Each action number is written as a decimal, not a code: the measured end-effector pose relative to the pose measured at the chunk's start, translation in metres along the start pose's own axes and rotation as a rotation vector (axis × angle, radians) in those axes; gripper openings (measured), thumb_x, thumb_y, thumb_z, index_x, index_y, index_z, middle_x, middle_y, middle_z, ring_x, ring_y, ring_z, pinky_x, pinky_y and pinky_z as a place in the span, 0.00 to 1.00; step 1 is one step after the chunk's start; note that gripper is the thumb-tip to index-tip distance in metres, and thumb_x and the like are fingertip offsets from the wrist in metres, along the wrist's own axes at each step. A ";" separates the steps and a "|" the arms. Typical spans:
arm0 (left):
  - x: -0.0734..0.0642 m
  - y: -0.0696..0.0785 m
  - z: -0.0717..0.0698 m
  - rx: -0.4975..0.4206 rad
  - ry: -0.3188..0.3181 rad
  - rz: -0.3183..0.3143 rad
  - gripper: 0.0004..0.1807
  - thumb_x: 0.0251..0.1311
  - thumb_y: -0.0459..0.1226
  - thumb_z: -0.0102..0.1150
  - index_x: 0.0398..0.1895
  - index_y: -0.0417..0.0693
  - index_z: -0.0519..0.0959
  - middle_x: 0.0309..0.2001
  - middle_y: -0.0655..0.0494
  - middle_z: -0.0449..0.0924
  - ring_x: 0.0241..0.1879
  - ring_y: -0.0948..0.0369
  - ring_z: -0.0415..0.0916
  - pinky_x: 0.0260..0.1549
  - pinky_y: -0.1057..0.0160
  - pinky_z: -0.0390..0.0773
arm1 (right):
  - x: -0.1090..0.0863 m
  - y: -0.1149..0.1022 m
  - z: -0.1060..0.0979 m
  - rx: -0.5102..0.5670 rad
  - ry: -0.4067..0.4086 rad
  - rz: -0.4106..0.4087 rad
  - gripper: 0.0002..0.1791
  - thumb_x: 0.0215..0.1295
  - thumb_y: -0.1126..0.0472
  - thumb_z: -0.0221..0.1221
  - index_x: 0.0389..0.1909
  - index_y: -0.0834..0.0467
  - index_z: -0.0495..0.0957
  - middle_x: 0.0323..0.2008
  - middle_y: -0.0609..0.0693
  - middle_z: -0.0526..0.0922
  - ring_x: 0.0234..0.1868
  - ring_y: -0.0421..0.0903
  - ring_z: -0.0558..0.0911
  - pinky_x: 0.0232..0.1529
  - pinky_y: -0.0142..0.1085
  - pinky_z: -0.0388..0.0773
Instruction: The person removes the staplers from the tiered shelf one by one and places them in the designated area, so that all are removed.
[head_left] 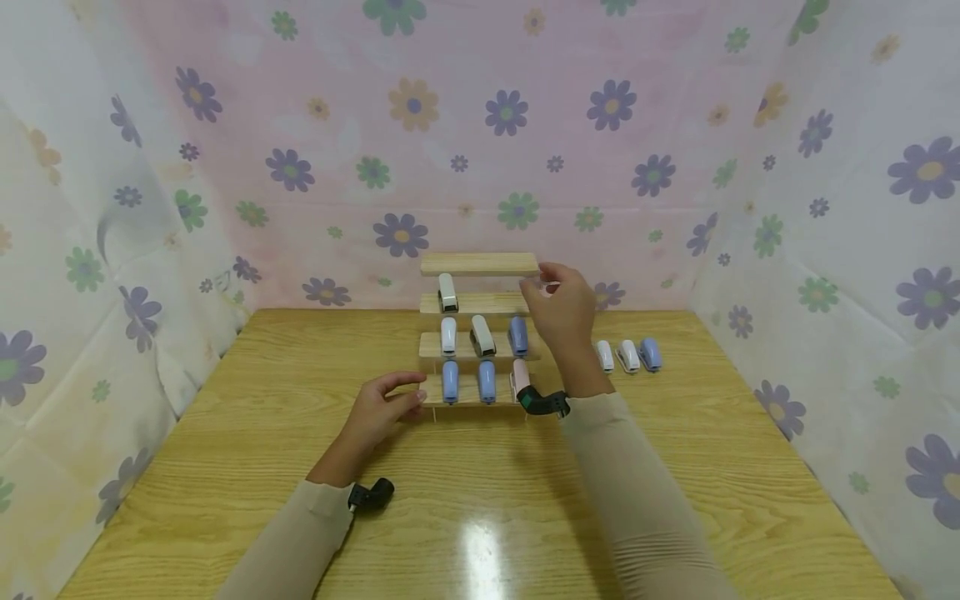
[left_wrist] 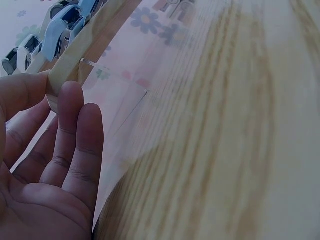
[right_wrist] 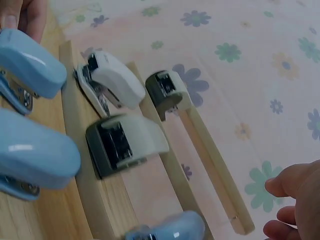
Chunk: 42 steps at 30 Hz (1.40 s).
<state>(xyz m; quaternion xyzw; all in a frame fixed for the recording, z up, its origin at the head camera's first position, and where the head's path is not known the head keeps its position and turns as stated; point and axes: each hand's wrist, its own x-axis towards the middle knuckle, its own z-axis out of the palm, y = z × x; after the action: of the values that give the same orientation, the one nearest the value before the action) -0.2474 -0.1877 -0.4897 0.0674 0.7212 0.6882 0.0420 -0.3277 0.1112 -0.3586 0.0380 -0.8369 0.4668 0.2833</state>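
A stepped wooden display rack [head_left: 480, 265] stands on the table with mini staplers on its shelves. Two light-blue staplers [head_left: 450, 381] and a pink stapler [head_left: 521, 377] sit on the lowest shelf. Above them are a white stapler [head_left: 448, 335], a beige stapler [head_left: 482, 335] and a purple-blue stapler [head_left: 518, 335]; another beige stapler [head_left: 447, 292] is on the third shelf's left end. My left hand [head_left: 384, 408] pinches the lowest shelf's left end between thumb and fingers [left_wrist: 70, 110]. My right hand [head_left: 564, 310] is beside the upper shelves' right ends, thumb [right_wrist: 287, 182] extended, holding no stapler.
Right of the rack, two white staplers [head_left: 617, 357] and a blue stapler [head_left: 650, 355] stand in a row on the wooden table [head_left: 480, 483]. Flowered cloth [head_left: 465, 125] hangs behind and along both sides.
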 end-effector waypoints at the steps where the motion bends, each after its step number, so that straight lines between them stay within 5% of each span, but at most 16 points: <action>1: 0.000 0.000 0.000 0.001 0.001 -0.001 0.19 0.69 0.34 0.66 0.62 0.41 0.81 0.59 0.39 0.79 0.39 0.54 0.89 0.44 0.55 0.89 | -0.001 -0.003 0.002 0.003 -0.007 -0.002 0.24 0.65 0.52 0.69 0.59 0.60 0.84 0.50 0.55 0.86 0.50 0.57 0.84 0.47 0.49 0.83; 26: 0.002 -0.002 -0.001 0.009 -0.004 -0.008 0.20 0.69 0.36 0.67 0.62 0.41 0.81 0.60 0.40 0.79 0.41 0.50 0.88 0.45 0.55 0.89 | -0.018 -0.046 0.044 0.056 -0.171 -0.014 0.31 0.67 0.47 0.68 0.65 0.60 0.79 0.50 0.54 0.86 0.57 0.56 0.83 0.53 0.49 0.84; 42: 0.003 -0.003 -0.001 0.010 -0.003 -0.009 0.20 0.69 0.36 0.67 0.62 0.42 0.81 0.63 0.43 0.78 0.42 0.49 0.88 0.44 0.56 0.89 | -0.024 -0.055 0.073 -0.131 -0.287 -0.019 0.37 0.63 0.38 0.69 0.65 0.58 0.78 0.50 0.51 0.84 0.45 0.48 0.83 0.43 0.42 0.84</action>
<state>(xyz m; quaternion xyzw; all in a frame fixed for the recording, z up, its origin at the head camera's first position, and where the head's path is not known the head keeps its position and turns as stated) -0.2502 -0.1882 -0.4928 0.0653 0.7247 0.6844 0.0459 -0.3213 0.0166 -0.3588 0.0935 -0.8971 0.3982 0.1670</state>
